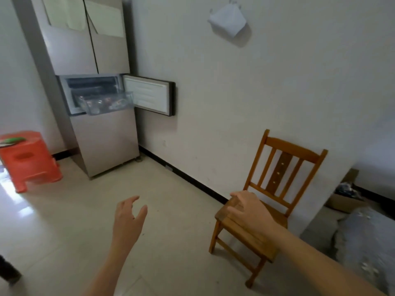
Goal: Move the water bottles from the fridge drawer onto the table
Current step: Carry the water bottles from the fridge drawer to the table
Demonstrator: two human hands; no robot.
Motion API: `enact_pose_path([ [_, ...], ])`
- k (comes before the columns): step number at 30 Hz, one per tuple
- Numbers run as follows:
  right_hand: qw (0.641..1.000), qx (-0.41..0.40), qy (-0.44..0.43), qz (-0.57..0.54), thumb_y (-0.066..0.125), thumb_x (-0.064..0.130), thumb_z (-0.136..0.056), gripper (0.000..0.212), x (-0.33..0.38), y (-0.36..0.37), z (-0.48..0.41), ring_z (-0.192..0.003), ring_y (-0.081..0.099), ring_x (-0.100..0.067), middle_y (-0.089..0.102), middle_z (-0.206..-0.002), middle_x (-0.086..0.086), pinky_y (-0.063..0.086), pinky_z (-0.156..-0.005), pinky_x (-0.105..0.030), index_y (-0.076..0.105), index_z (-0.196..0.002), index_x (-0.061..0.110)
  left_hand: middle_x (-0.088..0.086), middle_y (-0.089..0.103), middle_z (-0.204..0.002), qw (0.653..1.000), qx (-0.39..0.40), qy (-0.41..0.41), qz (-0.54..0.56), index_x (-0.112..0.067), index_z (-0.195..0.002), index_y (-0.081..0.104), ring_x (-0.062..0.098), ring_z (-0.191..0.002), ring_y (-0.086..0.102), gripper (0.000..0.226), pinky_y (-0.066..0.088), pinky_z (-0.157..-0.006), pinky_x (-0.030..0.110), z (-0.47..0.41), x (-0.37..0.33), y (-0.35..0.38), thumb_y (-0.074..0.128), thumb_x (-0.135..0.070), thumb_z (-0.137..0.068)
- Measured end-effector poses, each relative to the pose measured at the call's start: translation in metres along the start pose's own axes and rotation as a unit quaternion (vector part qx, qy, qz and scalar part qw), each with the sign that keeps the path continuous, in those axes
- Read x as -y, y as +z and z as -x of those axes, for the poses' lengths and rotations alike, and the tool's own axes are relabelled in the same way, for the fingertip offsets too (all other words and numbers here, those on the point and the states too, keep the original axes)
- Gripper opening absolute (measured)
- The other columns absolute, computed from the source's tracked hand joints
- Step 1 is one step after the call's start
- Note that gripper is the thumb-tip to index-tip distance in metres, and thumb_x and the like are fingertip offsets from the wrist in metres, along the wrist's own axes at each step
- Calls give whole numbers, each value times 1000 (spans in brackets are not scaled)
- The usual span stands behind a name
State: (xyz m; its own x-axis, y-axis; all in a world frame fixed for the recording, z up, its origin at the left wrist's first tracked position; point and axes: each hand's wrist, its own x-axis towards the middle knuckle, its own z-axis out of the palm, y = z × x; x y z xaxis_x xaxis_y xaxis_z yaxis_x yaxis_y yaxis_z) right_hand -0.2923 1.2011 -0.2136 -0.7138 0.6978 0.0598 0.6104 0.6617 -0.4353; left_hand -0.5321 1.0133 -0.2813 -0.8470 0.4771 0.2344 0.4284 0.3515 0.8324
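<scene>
- Judged from this view, the task is at an early or middle stage: neither hand carries anything, and the person stands well apart from the tall silver-grey metal fridge (pixel 104 144), facing it across bare floor.
- The left hand (pixel 128 218) is raised in front of the body with thumb and fingers spread and loosely bent, holding nothing.
- The right hand (pixel 248 210) is also empty, its fingers splayed. It lies in front of the seat of the brown wooden slat-back chair (pixel 280 167) as seen from the camera; whether it touches the seat cannot be told.
- The fridge's small white-lined compartment door (pixel 147 95) is swung open to the right, and the clear plastic drawer (pixel 126 104) is pulled out past the fridge front.
- Inside the drawer lie blurred transparent shapes with reddish spots, most likely the water bottles (pixel 100 103); their number cannot be counted.
- So bottles appear to be left in the drawer, and every one of them has yet to be carried over.
- The table is not in view, so how many bottles already stand on it cannot be told.
- A brown cardboard box (pixel 344 201) by the far right wall holds dark, indistinct items.
- A squat orange plastic stool (pixel 30 163) stands left of the fridge with something flat and green on top.
</scene>
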Motion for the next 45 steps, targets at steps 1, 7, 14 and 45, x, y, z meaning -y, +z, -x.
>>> enact_pose_path([
  [1,1000,2,8,-11,53,35,-89,45,-8,-1,-9,-107,43,-6,48,-125,4,38,-91,-20,43,-132,24,18,49,-122,1000,5,5,-5,-3,-120,55,33,-109,52,36,43,-91,44,-9,-2,11,61,-11,-86],
  [7,1000,0,-2,-5,52,35,-91,43,-54,-11,-66,-122,42,-12,48,-131,2,36,-104,-29,44,-131,22,15,51,-121,999,9,30,-35,-6,-119,56,31,-111,50,34,44,-94,47,-55,-24,57,61,-14,-87],
  [14,995,-8,-97,38,49,39,-93,49,-97,-37,-182,-128,36,-18,44,-139,-1,30,-107,-31,40,-136,18,18,53,-118,995,-61,40,-73,-3,-120,56,31,-106,51,35,42,-88,40,-119,-65,96,61,-13,-86],
  [45,926,-28,-375,31,55,36,-89,52,133,-10,-678,-126,41,-16,48,-136,0,30,-103,-25,41,-136,18,17,53,-121,944,-308,-43,-108,-4,-120,53,16,-96,46,35,40,-77,26,-479,-3,17,60,-11,-87],
])
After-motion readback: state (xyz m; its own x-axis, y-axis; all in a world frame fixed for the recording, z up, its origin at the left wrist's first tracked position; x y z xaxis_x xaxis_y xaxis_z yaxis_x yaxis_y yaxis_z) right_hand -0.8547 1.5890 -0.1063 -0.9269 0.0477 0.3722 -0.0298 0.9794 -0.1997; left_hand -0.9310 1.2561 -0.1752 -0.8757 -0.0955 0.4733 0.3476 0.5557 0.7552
